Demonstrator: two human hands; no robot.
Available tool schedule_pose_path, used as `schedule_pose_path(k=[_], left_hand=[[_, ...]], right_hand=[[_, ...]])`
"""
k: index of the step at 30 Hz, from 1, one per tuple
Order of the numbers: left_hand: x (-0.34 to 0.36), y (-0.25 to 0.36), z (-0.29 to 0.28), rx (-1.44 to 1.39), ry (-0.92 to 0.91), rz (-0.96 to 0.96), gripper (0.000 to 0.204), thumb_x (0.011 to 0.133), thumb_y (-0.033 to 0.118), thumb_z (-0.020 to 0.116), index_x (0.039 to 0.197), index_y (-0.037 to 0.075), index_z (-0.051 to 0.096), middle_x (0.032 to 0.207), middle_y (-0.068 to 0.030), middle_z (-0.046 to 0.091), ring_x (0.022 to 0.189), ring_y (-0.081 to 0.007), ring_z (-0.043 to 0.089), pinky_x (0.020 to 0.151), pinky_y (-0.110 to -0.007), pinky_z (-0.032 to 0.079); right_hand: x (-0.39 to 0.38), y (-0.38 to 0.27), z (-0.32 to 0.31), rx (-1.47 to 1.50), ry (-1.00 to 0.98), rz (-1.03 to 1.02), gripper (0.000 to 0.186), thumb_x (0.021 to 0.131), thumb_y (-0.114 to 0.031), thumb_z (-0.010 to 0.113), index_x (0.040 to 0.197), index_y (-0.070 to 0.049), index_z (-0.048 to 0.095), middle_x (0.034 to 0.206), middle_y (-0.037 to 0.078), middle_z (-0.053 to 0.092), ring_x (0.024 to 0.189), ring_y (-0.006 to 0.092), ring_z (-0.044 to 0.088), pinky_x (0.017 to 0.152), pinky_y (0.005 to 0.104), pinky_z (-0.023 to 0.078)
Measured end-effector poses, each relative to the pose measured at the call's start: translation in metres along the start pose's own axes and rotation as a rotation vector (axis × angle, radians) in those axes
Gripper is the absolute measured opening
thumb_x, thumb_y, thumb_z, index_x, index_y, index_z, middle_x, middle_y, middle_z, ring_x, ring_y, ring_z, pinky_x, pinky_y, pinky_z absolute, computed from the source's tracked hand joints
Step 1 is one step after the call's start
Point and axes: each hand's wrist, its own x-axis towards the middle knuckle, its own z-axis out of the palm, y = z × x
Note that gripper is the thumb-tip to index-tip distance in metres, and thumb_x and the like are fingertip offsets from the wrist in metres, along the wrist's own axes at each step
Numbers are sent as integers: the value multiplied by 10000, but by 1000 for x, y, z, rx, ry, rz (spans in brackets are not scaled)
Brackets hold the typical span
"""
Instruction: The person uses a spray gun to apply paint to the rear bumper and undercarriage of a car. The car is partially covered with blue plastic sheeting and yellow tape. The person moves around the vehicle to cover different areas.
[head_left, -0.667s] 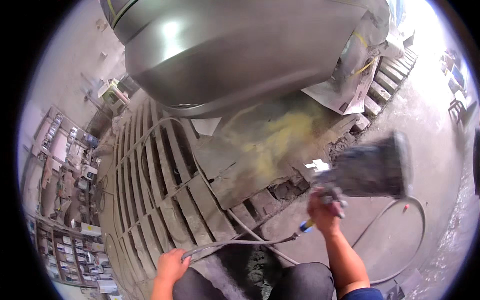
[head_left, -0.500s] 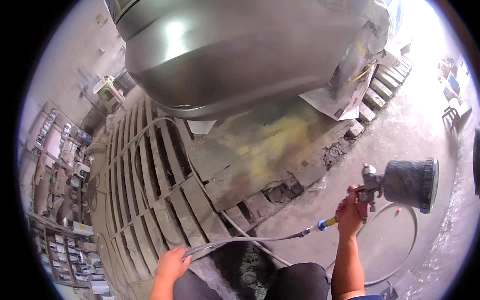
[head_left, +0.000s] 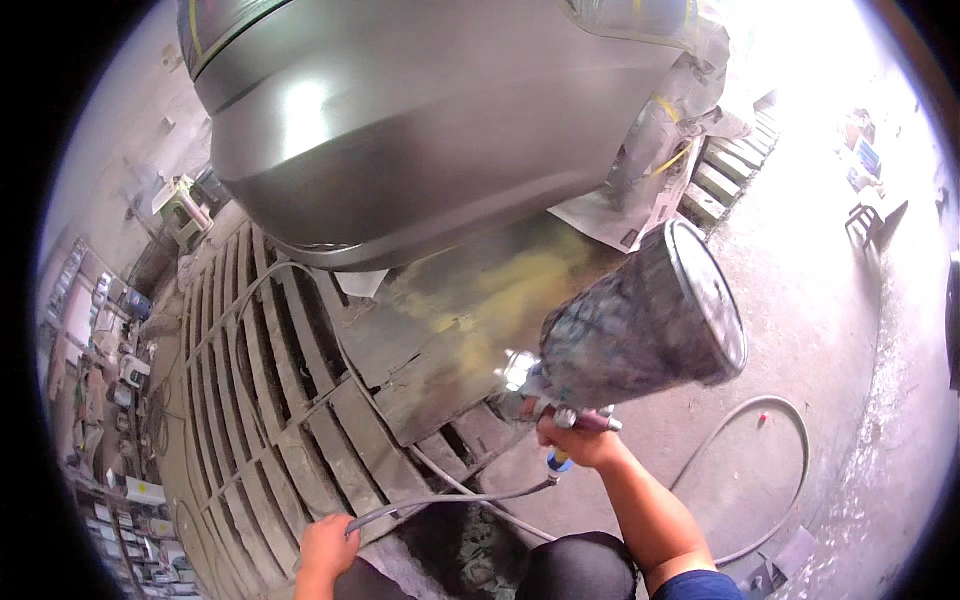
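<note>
Slatted floor (head_left: 375, 435); right hand (head_left: 582, 444) grips spray gun (head_left: 625, 335), left hand (head_left: 328, 545) apparently clasps hose (head_left: 450, 497).

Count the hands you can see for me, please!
2. The left hand, low and left, holds a thin grey hose; the right hand, right of the middle, grips a red-and-silver metal spray gun with a dark, smudged cup.

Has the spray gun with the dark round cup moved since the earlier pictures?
Yes: the spray gun moved left, in view nearer the grey, yellow-stained floor panel.
</note>
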Motion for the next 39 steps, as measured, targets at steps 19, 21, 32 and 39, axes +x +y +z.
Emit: schedule_pose_path(k=[19, 21, 32, 39], left_hand=[[2, -2, 4, -32, 78, 83, 170, 707, 219, 607, 823, 95, 622, 753, -102, 606, 713, -314, 598, 628, -422, 476], [3, -4, 5, -12, 65, 97, 175, 704, 232, 612, 820, 101, 610, 738, -95, 595, 700, -313, 595, 613, -428, 471], [3, -12, 5, -33, 82, 63, 180, 715, 243, 616, 810, 92, 592, 743, -95, 591, 693, -320, 591, 609, -441, 469], [9, -14, 3, -62, 110, 84, 162, 728, 231, 607, 797, 87, 578, 739, -99, 589, 693, -323, 591, 614, -439, 476]], right_hand=[[-6, -37, -59, -68, 713, -87, 105, 829, -136, 575, 879, -54, 533, 696, 28, 554, 501, 96, 506, 406, 231, 390], [-21, -21, -29, -129, 374, -45, 106, 786, -79, 571, 885, -52, 544, 722, 28, 555, 560, 108, 523, 450, 248, 408], [-18, -56, -71, 225, 1113, -162, 220, 893, -215, 535, 1083, -108, 506, 758, 7, 546, 526, 57, 486, 400, 207, 383], [-18, -65, -70, 125, 1133, -373, 243, 910, -251, 521, 1085, -85, 492, 678, -15, 498, 525, 51, 481, 403, 194, 365]])
